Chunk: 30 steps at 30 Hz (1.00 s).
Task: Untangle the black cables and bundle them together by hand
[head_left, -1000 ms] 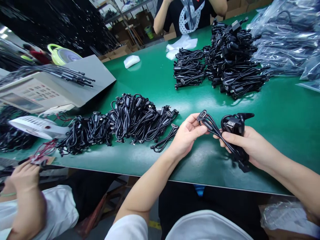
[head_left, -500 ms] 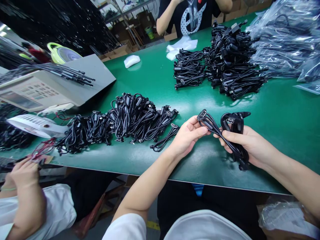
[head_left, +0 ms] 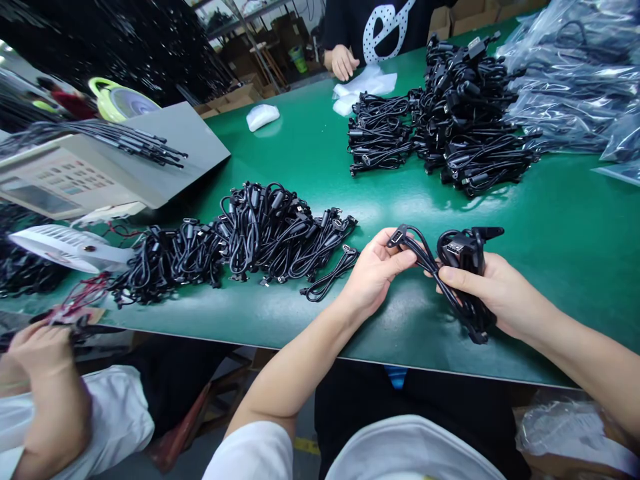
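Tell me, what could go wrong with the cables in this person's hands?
The left hand holds a black cable whose strands reach the bundle of black cables in the right hand, so they might tangle. The bundle's ends stick out past the fingers and could snag. The loose cable beside the cable pile might get mixed in if nudged.

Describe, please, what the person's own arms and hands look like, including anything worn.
The left hand and right hand wear no gloves, and no watch or bracelet shows. Both forearms are bare. A short white sleeve covers part of the left arm; any right sleeve is out of view.
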Motion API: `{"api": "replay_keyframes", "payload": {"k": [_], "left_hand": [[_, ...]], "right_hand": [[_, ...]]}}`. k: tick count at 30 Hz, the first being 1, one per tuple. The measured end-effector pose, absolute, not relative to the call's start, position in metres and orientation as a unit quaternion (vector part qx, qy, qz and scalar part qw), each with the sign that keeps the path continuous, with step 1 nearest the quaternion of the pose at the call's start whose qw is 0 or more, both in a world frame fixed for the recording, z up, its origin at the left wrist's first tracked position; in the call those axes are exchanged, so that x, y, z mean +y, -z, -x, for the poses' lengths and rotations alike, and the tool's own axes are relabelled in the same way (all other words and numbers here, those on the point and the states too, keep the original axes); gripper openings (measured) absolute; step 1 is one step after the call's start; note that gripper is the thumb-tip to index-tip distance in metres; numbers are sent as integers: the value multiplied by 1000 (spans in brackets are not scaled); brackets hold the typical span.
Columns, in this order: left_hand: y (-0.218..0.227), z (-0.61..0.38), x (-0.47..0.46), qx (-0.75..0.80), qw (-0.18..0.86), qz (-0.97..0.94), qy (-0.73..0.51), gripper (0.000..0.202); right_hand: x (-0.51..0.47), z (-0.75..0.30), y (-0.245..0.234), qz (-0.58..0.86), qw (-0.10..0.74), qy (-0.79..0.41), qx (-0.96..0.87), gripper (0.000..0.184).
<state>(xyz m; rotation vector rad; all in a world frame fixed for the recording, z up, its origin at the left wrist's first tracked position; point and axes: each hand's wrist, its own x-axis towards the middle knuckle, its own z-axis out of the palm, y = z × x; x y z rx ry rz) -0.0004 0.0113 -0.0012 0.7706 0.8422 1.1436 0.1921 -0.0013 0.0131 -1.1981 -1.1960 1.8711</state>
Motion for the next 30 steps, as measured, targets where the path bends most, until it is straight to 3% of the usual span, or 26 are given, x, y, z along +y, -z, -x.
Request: {"api": "replay_keyframes", "payload": {"k": [13, 18, 22, 26, 30], "left_hand": [[3, 5, 10, 349, 694, -402, -485, 35], [3, 0, 5, 357, 715, -431, -419, 45], [4, -6, -4, 355, 732, -503, -292, 38], [8, -13, -12, 407, 637, -590, -285, 27], [13, -16, -12, 382, 685, -553, -280, 15]], "right_hand": [[0, -191, -6, 409, 302, -711, -485, 29], [7, -193, -10, 431, 430, -665, -434, 24], [13, -196, -12, 458, 513, -606, -400, 29], [11, -196, -7, 466, 525, -567, -430, 25], [8, -195, -7, 465, 511, -575, -439, 25]]}}
